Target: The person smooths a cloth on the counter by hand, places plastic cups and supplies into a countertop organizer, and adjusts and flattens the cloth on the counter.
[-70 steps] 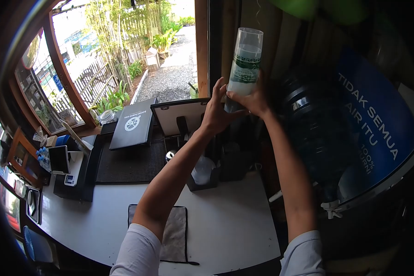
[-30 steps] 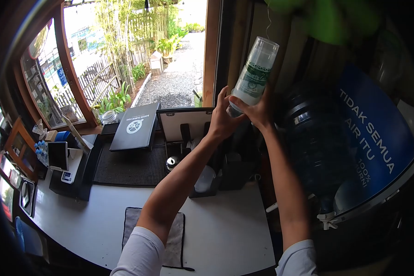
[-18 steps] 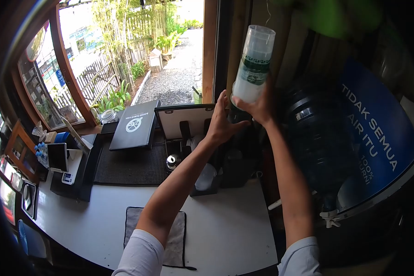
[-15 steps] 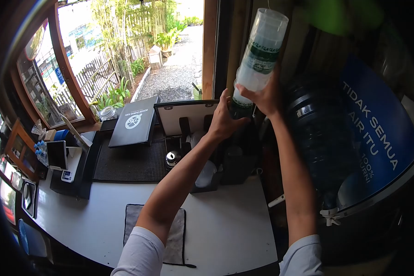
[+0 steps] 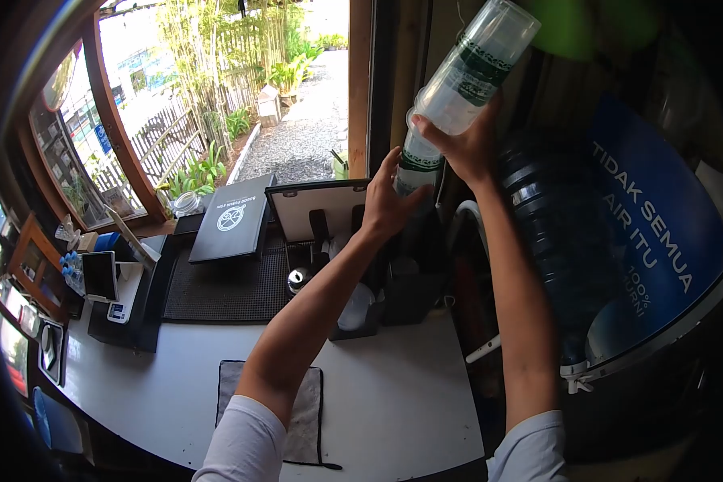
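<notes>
The upper stack of cups [image 5: 480,68], clear plastic with a dark green printed band, leans up toward the right in the grasp of the right hand [image 5: 464,145]. A lower cup [image 5: 420,153], also clear with green print, sits below and to its left, between the thumb and fingers of the left hand [image 5: 390,201], tilted the same way. The two overlap in view; whether they are nested is unclear.

Blue sign [image 5: 643,205]: "TIDAK SEMUA AIR ITU 100% …URNI"; folder [image 5: 245,210] lettering unclear.
</notes>
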The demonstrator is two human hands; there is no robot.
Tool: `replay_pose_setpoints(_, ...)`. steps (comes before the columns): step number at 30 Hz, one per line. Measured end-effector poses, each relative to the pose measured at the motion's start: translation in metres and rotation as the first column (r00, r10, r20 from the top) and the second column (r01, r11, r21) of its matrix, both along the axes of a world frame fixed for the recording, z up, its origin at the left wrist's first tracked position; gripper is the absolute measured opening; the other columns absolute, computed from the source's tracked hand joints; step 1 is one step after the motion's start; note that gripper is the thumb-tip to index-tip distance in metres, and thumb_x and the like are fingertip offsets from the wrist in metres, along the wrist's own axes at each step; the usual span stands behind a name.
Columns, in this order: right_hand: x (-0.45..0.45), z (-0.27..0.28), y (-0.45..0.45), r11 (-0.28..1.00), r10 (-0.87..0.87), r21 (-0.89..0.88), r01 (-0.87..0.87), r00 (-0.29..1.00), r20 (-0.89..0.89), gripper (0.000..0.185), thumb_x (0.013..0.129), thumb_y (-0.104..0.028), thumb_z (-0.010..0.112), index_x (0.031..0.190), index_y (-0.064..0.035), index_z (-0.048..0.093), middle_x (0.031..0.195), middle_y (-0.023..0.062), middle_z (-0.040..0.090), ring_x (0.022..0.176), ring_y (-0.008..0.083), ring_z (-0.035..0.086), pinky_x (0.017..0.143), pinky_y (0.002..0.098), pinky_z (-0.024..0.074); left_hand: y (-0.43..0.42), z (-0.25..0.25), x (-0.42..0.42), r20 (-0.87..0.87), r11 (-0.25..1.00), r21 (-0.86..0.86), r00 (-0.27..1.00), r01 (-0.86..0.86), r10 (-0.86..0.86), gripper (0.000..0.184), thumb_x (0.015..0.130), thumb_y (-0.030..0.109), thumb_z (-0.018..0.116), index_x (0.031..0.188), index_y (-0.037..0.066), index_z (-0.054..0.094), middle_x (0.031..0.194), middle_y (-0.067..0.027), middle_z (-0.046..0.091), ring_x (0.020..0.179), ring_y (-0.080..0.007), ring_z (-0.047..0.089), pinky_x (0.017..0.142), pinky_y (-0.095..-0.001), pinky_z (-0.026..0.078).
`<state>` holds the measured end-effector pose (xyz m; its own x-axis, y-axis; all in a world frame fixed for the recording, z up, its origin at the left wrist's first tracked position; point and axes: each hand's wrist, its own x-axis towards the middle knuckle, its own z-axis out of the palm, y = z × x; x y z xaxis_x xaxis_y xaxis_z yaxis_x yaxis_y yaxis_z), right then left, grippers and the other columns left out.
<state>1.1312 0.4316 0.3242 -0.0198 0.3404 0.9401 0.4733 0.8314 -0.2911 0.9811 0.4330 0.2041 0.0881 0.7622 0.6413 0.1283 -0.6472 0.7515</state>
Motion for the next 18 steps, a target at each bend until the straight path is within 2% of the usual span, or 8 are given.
replay_pose_setpoints(2, -0.005, -0.004, -0.001, 0.994, 0.028, -0.105, -0.033, 0.998, -0.050, 0.111, 0.069, -0.027, 0.093, 0.151, 0.0014, 0.023, 0.130, 0.0199, 0.054, 0.115, 0.0318, 0.063, 0.097, 0.0444, 0.0559, -0.002, 0.003, 0.000, 0.014, 1.000, -0.001, 1.000, -0.006, 0.006, 0.100, 0.079, 0.023, 0.091, 0.158, 0.009, 0.031, 0.149, -0.0221, 0.052, 0.140, -0.0348, 0.051, 0.115, -0.0524, 0.043)
replay_pose_setpoints(5, -0.009, -0.012, -0.003, 0.982, 0.021, -0.187, -0.022, 1.000, -0.007, 0.114, 0.068, -0.028, 0.093, 0.152, 0.0011, 0.022, 0.132, 0.0211, 0.055, 0.114, 0.0334, 0.064, 0.097, 0.0451, 0.0561, -0.003, 0.012, 0.002, 0.058, 0.995, 0.091, 0.998, -0.036, 0.030, 0.107, 0.076, 0.019, 0.091, 0.158, 0.006, 0.023, 0.140, -0.0258, 0.060, 0.131, -0.0366, 0.060, 0.109, -0.0445, 0.049)
replay_pose_setpoints(6, -0.011, -0.019, -0.002, 0.979, 0.015, -0.205, -0.009, 1.000, 0.028, 0.115, 0.068, -0.029, 0.093, 0.153, 0.0013, 0.021, 0.132, 0.0215, 0.055, 0.114, 0.0334, 0.065, 0.097, 0.0449, 0.0565, -0.005, 0.016, 0.002, 0.081, 0.999, 0.037, 0.997, -0.009, 0.006, 0.106, 0.077, 0.017, 0.091, 0.158, 0.008, 0.023, 0.143, -0.0252, 0.055, 0.135, -0.0363, 0.055, 0.110, -0.0492, 0.047)
replay_pose_setpoints(8, -0.014, -0.034, 0.000, 0.964, 0.091, -0.250, -0.096, 0.995, -0.032, 0.122, 0.066, -0.024, 0.095, 0.156, -0.0006, 0.017, 0.133, 0.0215, 0.055, 0.116, 0.0329, 0.064, 0.098, 0.0452, 0.0562, -0.008, 0.025, 0.000, 0.135, 0.996, -0.069, 0.990, 0.047, -0.038, 0.105, 0.079, 0.013, 0.091, 0.158, 0.012, 0.022, 0.150, -0.0240, 0.047, 0.142, -0.0356, 0.047, 0.113, -0.0586, 0.043)
replay_pose_setpoints(10, -0.017, -0.043, 0.000, 0.952, 0.146, -0.259, -0.164, 0.986, -0.085, 0.124, 0.064, -0.021, 0.095, 0.158, -0.0021, 0.016, 0.133, 0.0213, 0.055, 0.118, 0.0323, 0.063, 0.100, 0.0453, 0.0551, -0.004, 0.019, 0.000, 0.135, 1.000, 0.004, 0.991, 0.022, -0.022, 0.106, 0.078, 0.009, 0.090, 0.158, 0.011, 0.022, 0.148, -0.0239, 0.047, 0.142, -0.0348, 0.047, 0.113, -0.0565, 0.043)
replay_pose_setpoints(13, -0.016, -0.061, 0.010, 0.961, 0.195, -0.191, -0.199, 0.980, -0.040, 0.125, 0.063, -0.016, 0.095, 0.158, -0.0033, 0.015, 0.135, 0.0203, 0.055, 0.123, 0.0316, 0.061, 0.105, 0.0457, 0.0524, 0.001, 0.009, 0.002, 0.174, 0.997, 0.064, 0.984, 0.033, -0.044, 0.106, 0.076, 0.004, 0.090, 0.157, 0.009, 0.022, 0.146, -0.0230, 0.045, 0.142, -0.0343, 0.047, 0.114, -0.0541, 0.044)
replay_pose_setpoints(17, -0.007, -0.058, 0.007, 0.958, 0.150, -0.253, -0.133, 0.987, 0.050, 0.125, 0.062, -0.015, 0.094, 0.159, -0.0052, 0.016, 0.138, 0.0198, 0.052, 0.127, 0.0321, 0.057, 0.108, 0.0462, 0.0498, 0.003, -0.003, 0.000, 0.158, 0.987, 0.145, 0.984, 0.065, -0.088, 0.107, 0.074, 0.003, 0.091, 0.157, 0.008, 0.022, 0.149, -0.0231, 0.041, 0.142, -0.0352, 0.046, 0.115, -0.0525, 0.044)
replay_pose_setpoints(18, -0.007, -0.056, 0.005, 0.960, 0.128, -0.255, -0.112, 0.991, 0.045, 0.124, 0.062, -0.014, 0.094, 0.159, -0.0055, 0.017, 0.139, 0.0199, 0.052, 0.128, 0.0324, 0.057, 0.108, 0.0464, 0.0497, 0.000, -0.004, -0.002, 0.125, 0.993, 0.106, 0.990, 0.047, -0.060, 0.107, 0.074, 0.005, 0.091, 0.157, 0.007, 0.023, 0.150, -0.0236, 0.041, 0.143, -0.0360, 0.046, 0.115, -0.0529, 0.043)
